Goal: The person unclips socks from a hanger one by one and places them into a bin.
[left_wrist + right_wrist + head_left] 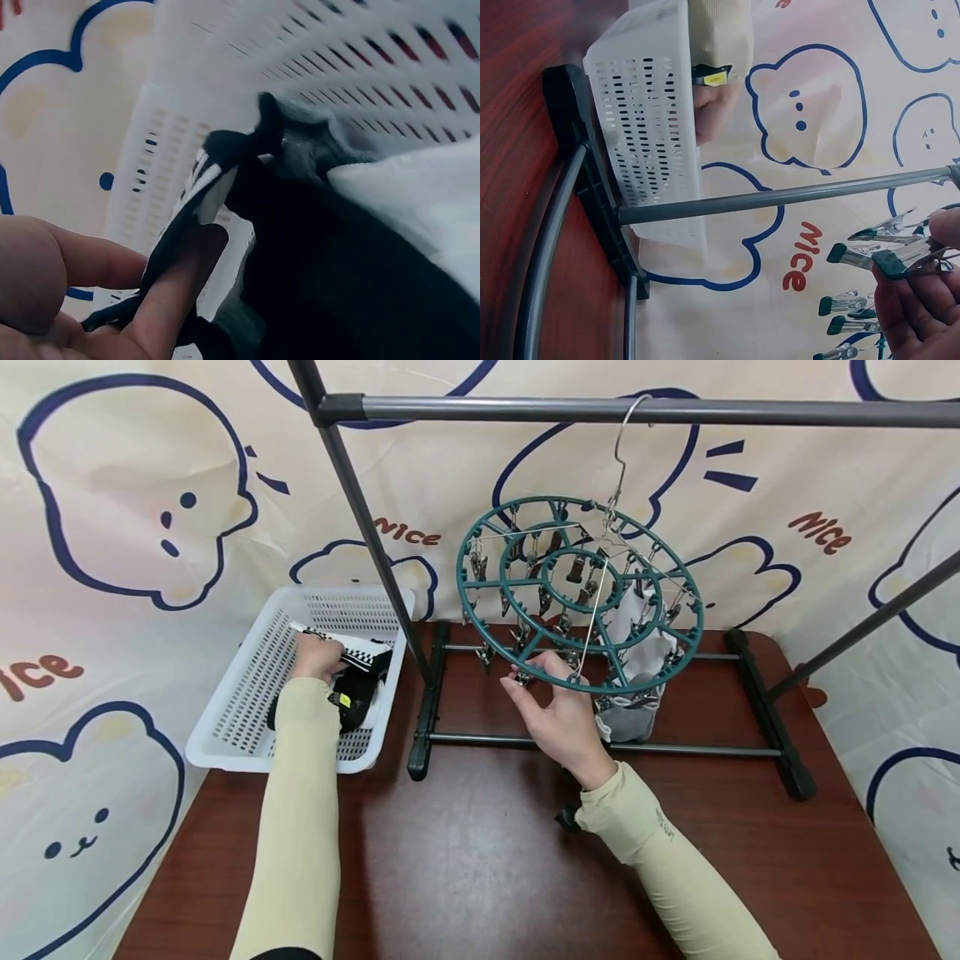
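Pale-yellow sleeves (302, 835) foremost, a left hand (317, 658) grips checkered cloth (356, 650) in the plastic basket (345, 602) at 9 o'clock; the right hand (558, 720) pinches a clip (522, 677) at 7 o'clock on the round clip hanger (483, 584). Grey-and-white cloth (633, 722) hangs at 5; basketed black cloth (365, 695) apparently awaits hanging.

We see the basket (247, 763) as smooth, perforated plastic with a soft sheen. Inside it we find fabric: a matt checked cloth (363, 651) and a matt dark cloth (360, 692). Beneath it, the tabletop (450, 852) looks like polished wood, glossy enough to glare. To its right, we make out a round hanger (487, 583) of smooth plastic, a hook (619, 450) of bright, bent metal wire and clips (855, 257) of shiny metal with plastic-looking tips. Above and right of it, the rail (487, 409) is smooth metal with a dull shine. Behind it, the backdrop (300, 527) looks like lightly creased, mostly matt cloth.
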The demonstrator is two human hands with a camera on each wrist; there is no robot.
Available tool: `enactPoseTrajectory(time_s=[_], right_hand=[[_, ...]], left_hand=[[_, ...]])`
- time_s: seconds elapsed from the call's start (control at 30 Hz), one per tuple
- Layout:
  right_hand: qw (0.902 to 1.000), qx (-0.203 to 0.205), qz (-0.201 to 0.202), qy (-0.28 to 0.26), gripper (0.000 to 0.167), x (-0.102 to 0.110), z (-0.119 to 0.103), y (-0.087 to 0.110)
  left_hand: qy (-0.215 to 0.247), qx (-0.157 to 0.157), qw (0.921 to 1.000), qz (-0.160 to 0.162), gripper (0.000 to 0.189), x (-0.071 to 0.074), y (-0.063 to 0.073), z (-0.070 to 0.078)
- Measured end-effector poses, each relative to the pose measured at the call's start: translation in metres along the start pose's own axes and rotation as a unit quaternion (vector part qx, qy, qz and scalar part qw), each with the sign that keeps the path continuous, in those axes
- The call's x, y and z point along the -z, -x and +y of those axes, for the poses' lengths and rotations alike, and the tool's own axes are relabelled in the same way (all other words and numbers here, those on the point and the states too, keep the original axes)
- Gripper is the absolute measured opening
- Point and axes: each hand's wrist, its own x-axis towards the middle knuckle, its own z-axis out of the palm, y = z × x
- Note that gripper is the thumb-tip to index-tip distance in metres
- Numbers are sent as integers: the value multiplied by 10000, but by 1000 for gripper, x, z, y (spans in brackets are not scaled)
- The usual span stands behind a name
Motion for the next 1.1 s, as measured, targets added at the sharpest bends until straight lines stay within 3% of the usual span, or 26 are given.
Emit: enactPoseTrajectory(time_s=[0.1, 0.23, 0.43, 0.57, 0.77, 0.87, 1.0, 1.07, 1.1], right_hand=[[10000, -15, -16, 16, 16, 0, 0, 0], [10000, -8, -40, -8, 17, 0, 1, 1], [9999, -76, -105, -65, 19, -1, 1, 1], [9999, -99, -103, -74, 18, 0, 0, 1], [9998, -125, -120, -75, 18, 0, 0, 1], [9998, -134, -139, -93, 18, 0, 0, 1], [9998, -120, -134, -99, 17, 0, -2, 1], [9998, -114, -123, -80, 17, 0, -2, 1], [9998, -106, -118, -80, 17, 0, -2, 1]], left_hand=[[-295, -51, 9995, -67, 104, 1, 0, 0], [-616, -210, 9979, -33, 111, 4, -2, -2], [-1437, -494, 9883, 151, 84, 2, -1, -5], [-2512, -597, 9657, 266, 65, 5, 2, -6], [-3617, -711, 9272, 658, 35, 8, 3, -8], [-4108, -645, 9054, 852, 41, 8, 2, -7], [-4585, -484, 8830, 881, 50, 7, 1, -6], [-4722, -485, 8767, 785, 50, 6, 2, -6], [-4705, -460, 8780, 745, 48, 6, 3, -6]])
